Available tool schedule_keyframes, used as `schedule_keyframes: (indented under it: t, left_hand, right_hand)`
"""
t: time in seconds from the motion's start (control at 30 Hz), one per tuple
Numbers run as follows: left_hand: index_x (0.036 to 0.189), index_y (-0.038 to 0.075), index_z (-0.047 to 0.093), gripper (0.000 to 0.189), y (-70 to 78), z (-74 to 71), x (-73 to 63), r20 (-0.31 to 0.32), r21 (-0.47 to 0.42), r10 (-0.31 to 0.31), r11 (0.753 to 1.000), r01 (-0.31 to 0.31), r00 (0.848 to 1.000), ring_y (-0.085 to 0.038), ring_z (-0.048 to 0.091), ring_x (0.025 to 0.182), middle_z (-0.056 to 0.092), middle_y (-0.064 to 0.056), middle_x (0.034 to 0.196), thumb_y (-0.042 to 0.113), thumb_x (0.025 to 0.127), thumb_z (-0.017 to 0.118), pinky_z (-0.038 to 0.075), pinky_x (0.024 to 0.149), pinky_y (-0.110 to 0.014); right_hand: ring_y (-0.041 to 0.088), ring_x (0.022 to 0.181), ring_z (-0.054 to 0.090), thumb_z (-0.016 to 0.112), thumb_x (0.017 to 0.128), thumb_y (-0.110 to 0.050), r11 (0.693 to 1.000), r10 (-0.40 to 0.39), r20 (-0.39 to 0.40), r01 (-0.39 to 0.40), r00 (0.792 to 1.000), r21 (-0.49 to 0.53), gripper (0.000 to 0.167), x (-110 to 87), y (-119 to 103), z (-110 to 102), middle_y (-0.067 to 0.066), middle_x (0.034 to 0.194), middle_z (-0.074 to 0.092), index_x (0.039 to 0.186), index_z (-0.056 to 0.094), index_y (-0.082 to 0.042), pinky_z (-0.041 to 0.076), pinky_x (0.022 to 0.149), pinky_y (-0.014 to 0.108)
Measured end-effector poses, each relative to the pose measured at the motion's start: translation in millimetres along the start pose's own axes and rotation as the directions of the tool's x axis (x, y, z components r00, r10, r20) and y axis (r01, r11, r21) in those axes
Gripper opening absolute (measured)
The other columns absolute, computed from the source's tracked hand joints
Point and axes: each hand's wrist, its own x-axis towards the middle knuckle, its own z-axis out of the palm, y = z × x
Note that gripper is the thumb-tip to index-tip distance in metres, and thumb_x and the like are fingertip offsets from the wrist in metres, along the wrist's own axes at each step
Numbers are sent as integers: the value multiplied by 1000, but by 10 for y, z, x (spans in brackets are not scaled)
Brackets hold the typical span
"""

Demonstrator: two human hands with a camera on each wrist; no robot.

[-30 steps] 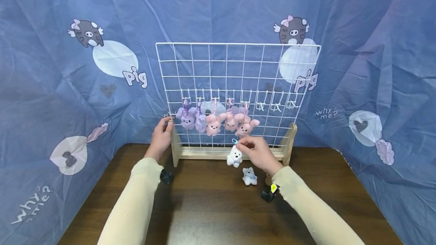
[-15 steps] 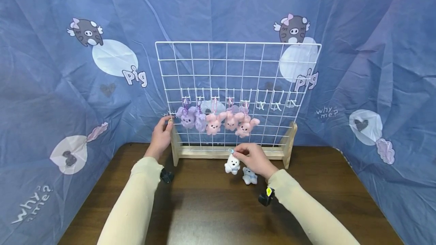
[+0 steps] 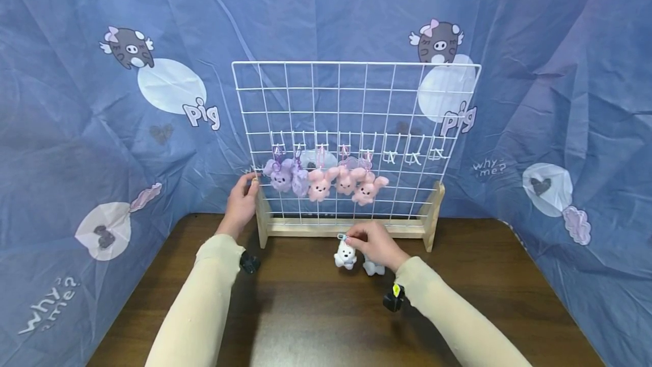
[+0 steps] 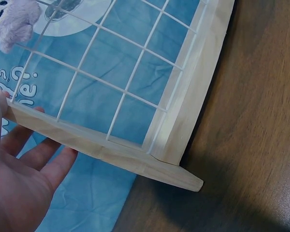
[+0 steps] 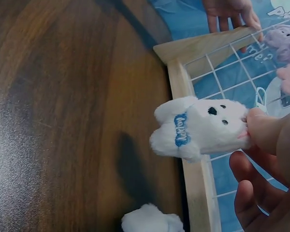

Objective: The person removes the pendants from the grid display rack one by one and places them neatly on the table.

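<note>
My right hand (image 3: pixel 376 242) pinches a white plush bear keychain (image 3: pixel 345 255) by its top, just above the table. In the right wrist view, this keychain (image 5: pixel 200 126) shows a blue scarf with lettering, and its pale blue clasp (image 5: pixel 261 99) sticks up past my thumb. A second white plush (image 3: pixel 374 267) lies on the table, partly hidden by my right hand. At the rack's left end, my left hand (image 3: pixel 241 204) holds the wooden side post (image 4: pixel 77 134), thumb on one side and fingers on the other.
A white wire grid rack (image 3: pixel 351 88) stands on a wooden base (image 3: pixel 305 230). Purple plush keychains (image 3: pixel 280 177) and pink plush keychains (image 3: pixel 319 186) hang from its hooks. Several bare hooks (image 3: pixel 412 157) are at the right. A blue printed cloth (image 3: pixel 326 10) surrounds the brown table (image 3: pixel 316 310).
My right hand has lowered the white bear keychain and shifted it slightly left, and now covers part of the second white plush. My left hand stays on the post.
</note>
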Motion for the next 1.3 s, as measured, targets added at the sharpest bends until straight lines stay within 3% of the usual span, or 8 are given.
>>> schedule_keyframes:
  t: [0.13, 0.4, 0.57, 0.9, 1.3]
  left_hand:
    - [146, 13, 56, 35, -1, 0, 5, -4, 2, 3, 1000, -3, 1000, -32, 56, 114, 63, -25, 137, 22, 114, 47, 44, 92, -39]
    - [145, 12, 56, 34, 0, 3, 18, -6, -14, 13, 1000, -13, 1000, -32, 56, 114, 63, -26, 137, 22, 113, 48, 44, 92, -39]
    - [145, 12, 56, 34, -5, 7, 28, -5, -15, 13, 1000, -13, 1000, -32, 56, 114, 63, -26, 137, 22, 113, 48, 44, 92, -40]
    - [147, 11, 54, 35, 3, -2, -4, 6, -9, 8, 1000, -8, 1000, -34, 54, 127, 59, -25, 144, 22, 114, 46, 43, 105, -50]
    - [146, 11, 56, 34, -2, 7, 6, -3, -10, 7, 1000, -7, 1000, -31, 56, 120, 62, -25, 140, 21, 113, 48, 43, 98, -42]
  right_hand:
    - [4, 79, 64, 77, 95, -7, 999, -31, 24, 32, 999, -26, 4, -1, 54, 51, -2, 87, 77, 96, 81, -7, 55, 77, 28]
    - [4, 77, 62, 77, 95, -8, 998, -4, 58, 8, 998, -69, 3, -18, 62, 103, -3, 86, 76, 95, 80, -8, 54, 74, 27]
    - [4, 79, 63, 77, 95, -9, 996, 9, 48, -5, 999, -88, 3, -10, 82, 140, -4, 86, 76, 94, 80, -8, 53, 76, 27]
    - [7, 79, 64, 79, 92, -6, 986, 12, 21, -9, 1000, -168, 5, 6, 98, 209, -5, 84, 75, 90, 80, -11, 53, 76, 29]
    - [13, 81, 67, 79, 91, -5, 972, 26, -3, -26, 1000, -232, 6, 36, 94, 253, -3, 85, 76, 88, 79, -10, 54, 77, 31]
